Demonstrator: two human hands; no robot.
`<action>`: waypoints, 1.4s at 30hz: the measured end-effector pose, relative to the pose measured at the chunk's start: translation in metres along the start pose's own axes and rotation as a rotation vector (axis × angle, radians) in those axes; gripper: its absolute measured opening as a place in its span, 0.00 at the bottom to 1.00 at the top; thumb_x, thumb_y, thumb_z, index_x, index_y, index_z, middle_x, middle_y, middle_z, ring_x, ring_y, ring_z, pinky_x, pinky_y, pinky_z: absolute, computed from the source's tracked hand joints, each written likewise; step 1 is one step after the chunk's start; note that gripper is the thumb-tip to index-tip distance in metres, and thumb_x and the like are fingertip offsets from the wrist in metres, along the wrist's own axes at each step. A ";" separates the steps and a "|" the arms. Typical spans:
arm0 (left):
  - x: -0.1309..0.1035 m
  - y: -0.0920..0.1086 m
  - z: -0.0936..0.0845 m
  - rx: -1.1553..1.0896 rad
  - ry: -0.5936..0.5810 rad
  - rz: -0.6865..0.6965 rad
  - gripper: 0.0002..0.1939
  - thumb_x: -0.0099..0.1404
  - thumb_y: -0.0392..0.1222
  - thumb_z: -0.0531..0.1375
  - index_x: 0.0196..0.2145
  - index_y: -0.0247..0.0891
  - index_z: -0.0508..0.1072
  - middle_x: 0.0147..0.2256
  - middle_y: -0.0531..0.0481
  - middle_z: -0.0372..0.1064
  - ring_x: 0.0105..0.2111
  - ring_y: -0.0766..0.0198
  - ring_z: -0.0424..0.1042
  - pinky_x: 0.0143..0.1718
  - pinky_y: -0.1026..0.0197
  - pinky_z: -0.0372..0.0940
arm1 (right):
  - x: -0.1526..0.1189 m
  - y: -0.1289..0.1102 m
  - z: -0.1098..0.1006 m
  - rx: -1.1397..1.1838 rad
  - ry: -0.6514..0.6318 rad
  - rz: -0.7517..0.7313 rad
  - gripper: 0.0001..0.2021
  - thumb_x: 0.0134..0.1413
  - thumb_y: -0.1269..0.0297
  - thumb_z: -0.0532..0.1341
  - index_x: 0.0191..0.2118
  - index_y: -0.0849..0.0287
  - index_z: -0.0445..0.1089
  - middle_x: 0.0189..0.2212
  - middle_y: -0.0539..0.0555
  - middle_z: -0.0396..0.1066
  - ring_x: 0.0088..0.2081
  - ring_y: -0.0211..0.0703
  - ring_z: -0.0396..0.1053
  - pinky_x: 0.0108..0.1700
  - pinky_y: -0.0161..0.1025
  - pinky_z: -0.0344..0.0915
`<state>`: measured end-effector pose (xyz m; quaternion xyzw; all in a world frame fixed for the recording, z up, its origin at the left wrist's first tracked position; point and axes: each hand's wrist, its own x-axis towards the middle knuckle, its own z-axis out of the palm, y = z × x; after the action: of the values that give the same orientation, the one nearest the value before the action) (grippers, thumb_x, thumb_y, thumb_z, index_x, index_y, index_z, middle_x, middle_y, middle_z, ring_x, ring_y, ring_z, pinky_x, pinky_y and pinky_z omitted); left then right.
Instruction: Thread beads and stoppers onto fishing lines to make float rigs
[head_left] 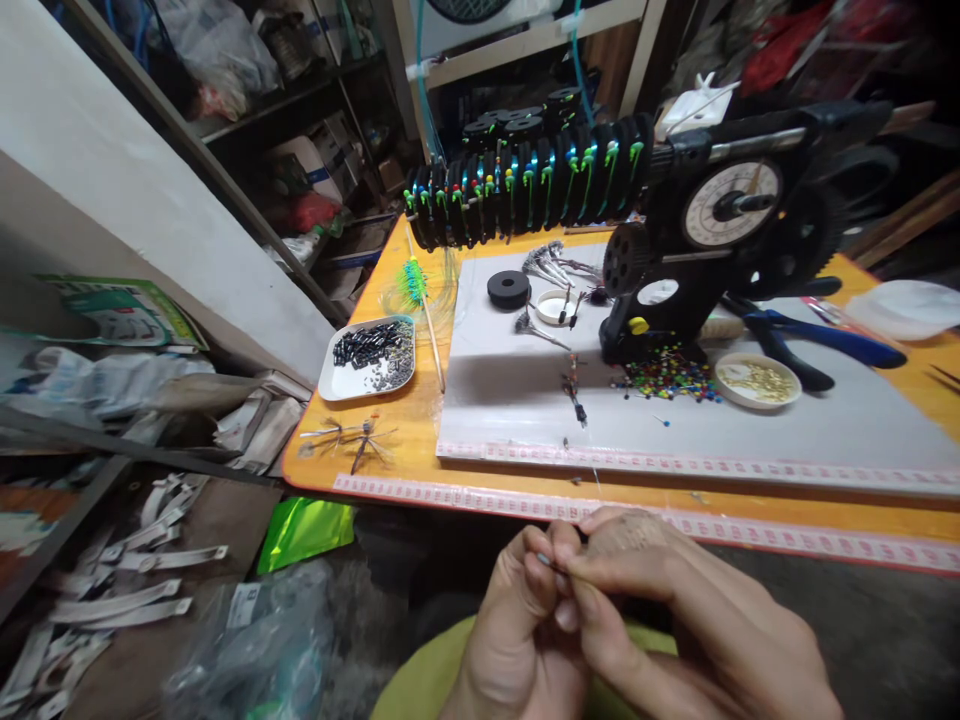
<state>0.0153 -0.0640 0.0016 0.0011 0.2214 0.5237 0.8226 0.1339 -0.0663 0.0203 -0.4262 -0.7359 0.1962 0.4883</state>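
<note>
The grips of the left hand (506, 625) and right hand (686, 600) meet, fingertips pinching a small slender piece (552, 564) on the near side of the measuring tape (465, 502) edging the surface (420, 440). The piece lies between both grips, neither clearly nearer, long axis slanting from one to the other. It looks dark, blue-grey at its tip, partly hidden.

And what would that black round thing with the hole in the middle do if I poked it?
The black disc would probably slide rather than roll, since it lies flat on the pale board. It looks low and wide, so it likely wouldn't tip easily. Stood on its edge, though, its round rim might let it roll away.
</note>
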 end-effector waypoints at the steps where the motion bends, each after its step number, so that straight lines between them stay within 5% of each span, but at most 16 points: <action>1: -0.001 0.000 0.001 0.013 0.013 0.007 0.11 0.46 0.44 0.77 0.23 0.39 0.80 0.26 0.56 0.66 0.20 0.77 0.57 0.30 0.71 0.64 | 0.000 0.000 0.000 -0.004 0.002 -0.010 0.12 0.53 0.78 0.64 0.41 0.57 0.70 0.35 0.51 0.77 0.37 0.36 0.76 0.42 0.31 0.74; 12: 0.002 0.009 -0.003 0.228 -0.102 0.137 0.09 0.52 0.42 0.74 0.25 0.39 0.78 0.27 0.55 0.65 0.21 0.75 0.59 0.24 0.71 0.55 | 0.005 -0.004 -0.005 -0.039 -0.030 -0.016 0.09 0.55 0.78 0.61 0.39 0.56 0.68 0.31 0.50 0.74 0.31 0.36 0.74 0.37 0.31 0.73; 19: 0.002 0.020 -0.008 0.515 -0.202 0.220 0.11 0.57 0.43 0.70 0.27 0.38 0.73 0.28 0.54 0.62 0.22 0.72 0.63 0.25 0.67 0.60 | 0.002 -0.005 -0.008 -0.056 -0.095 0.005 0.08 0.57 0.77 0.57 0.36 0.56 0.65 0.26 0.49 0.69 0.28 0.37 0.71 0.32 0.33 0.71; 25: -0.003 0.031 -0.012 0.802 -0.210 0.414 0.03 0.59 0.36 0.68 0.30 0.39 0.77 0.30 0.51 0.66 0.28 0.67 0.67 0.29 0.67 0.65 | 0.009 -0.006 -0.011 -0.002 -0.135 0.011 0.09 0.57 0.79 0.56 0.38 0.58 0.68 0.27 0.51 0.71 0.29 0.37 0.73 0.31 0.30 0.72; 34: -0.009 0.057 -0.005 1.378 -0.248 0.780 0.13 0.54 0.26 0.69 0.33 0.43 0.83 0.28 0.50 0.75 0.28 0.64 0.74 0.31 0.64 0.68 | 0.023 0.002 -0.019 0.076 -0.182 0.053 0.06 0.58 0.72 0.61 0.33 0.55 0.73 0.32 0.50 0.79 0.37 0.42 0.79 0.50 0.41 0.75; 42: -0.006 0.056 -0.003 1.259 -0.278 0.673 0.15 0.51 0.28 0.72 0.35 0.45 0.83 0.28 0.51 0.76 0.28 0.64 0.73 0.32 0.64 0.67 | 0.017 0.005 -0.014 0.261 -0.262 0.242 0.06 0.59 0.72 0.61 0.31 0.56 0.71 0.31 0.52 0.76 0.37 0.42 0.76 0.39 0.35 0.74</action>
<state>-0.0359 -0.0444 0.0143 0.6089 0.3620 0.5168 0.4807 0.1460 -0.0515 0.0327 -0.4156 -0.7048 0.4007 0.4122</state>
